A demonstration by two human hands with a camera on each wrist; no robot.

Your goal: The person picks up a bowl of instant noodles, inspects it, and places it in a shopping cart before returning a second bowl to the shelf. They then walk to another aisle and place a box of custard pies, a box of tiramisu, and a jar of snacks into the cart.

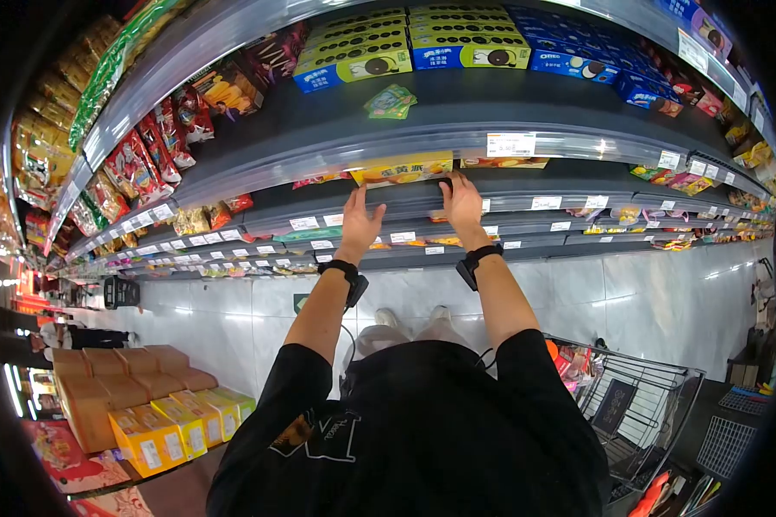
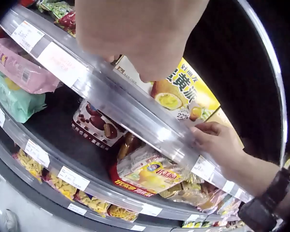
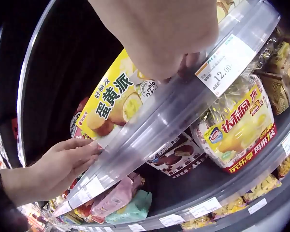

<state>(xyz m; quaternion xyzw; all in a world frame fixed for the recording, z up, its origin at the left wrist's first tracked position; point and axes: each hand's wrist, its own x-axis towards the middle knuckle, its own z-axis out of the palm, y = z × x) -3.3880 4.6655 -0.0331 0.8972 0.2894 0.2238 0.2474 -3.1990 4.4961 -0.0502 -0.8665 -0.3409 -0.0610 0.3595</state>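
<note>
A yellow box of egg-yolk pies (image 1: 400, 171) stands on the shelf behind a clear front lip (image 3: 135, 128). At its left end, my left hand (image 1: 362, 222) touches the box corner with fingers fairly straight, as the right wrist view shows. My right hand (image 1: 464, 208) is at the opposite end, its fingertips right by the box edge and the lip. The near hand covers part of the box front (image 2: 186, 89) in each wrist view.
Above are cream-and-blue cookie boxes (image 1: 353, 65) and a loose green packet (image 1: 391, 102). On the shelf below stand a chocolate pie box (image 2: 97, 124) and a wrapped pie pack (image 3: 239, 125). A wire shopping cart (image 1: 638, 405) is behind at the right; yellow cartons (image 1: 151, 438) are at the left.
</note>
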